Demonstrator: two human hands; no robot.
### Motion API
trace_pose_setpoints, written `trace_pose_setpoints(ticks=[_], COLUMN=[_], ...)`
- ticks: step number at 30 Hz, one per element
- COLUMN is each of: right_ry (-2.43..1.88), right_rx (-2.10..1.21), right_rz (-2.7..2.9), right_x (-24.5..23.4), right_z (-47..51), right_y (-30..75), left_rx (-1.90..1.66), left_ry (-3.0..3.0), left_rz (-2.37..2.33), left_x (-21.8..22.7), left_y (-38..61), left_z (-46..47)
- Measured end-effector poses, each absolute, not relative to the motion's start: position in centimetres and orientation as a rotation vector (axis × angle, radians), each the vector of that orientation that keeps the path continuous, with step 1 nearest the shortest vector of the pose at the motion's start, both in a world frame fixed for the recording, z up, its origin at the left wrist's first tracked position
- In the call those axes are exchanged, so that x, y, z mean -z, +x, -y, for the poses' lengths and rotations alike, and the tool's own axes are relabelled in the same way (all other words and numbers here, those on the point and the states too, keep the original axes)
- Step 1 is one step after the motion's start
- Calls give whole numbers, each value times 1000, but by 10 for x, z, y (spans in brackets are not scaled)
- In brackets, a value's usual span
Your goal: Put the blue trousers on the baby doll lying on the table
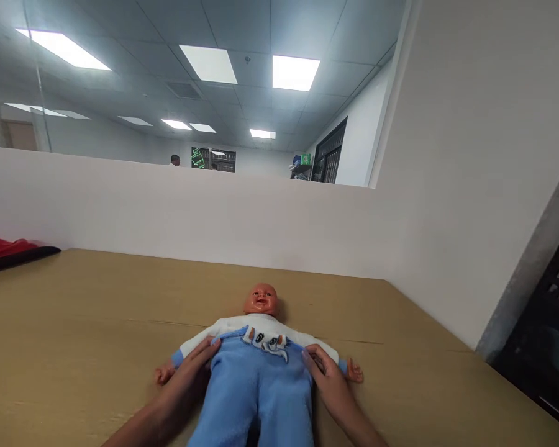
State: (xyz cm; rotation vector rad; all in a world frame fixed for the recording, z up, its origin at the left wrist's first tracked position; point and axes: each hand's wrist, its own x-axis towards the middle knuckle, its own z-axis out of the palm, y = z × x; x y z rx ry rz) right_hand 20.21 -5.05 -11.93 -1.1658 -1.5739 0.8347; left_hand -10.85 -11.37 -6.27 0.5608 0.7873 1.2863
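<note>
While the doll lies lengthwise, head pointing away, left fingers, right fingers pinch its blue garment.

Doll face-up on tan table, left hand, right hand pinching blue trousers (cartoon face on front)

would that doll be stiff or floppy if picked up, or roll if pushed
The head shines like hard plastic, so it's probably stiff and slick. The blue trousers look like soft cloth, likely floppy. Lying on its back, the doll probably won't roll.
</note>
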Motion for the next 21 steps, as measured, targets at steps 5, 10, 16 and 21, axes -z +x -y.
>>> trace_pose_setpoints(ticks=[5, 10, 16, 21], right_ry=[-1258, -1156, -961, -653], right_rx=[-559, -287, -519, -637], right_rz=[1531, 1754, 2522, 3120], right_x=[117, 31, -56, -27], right_z=[58, 65, 12, -44], right_y=[212, 167, 50, -26], left_rx=[-1340, -1389, -1633, -1728], left_ry=[675, 979, 1227, 1221], left_rz=[-830, -972, -1204, -1301], left_x=[72, 77, 71, 79], left_y=[-104, -102, -99, -104], left_z=[106, 108, 115, 110])
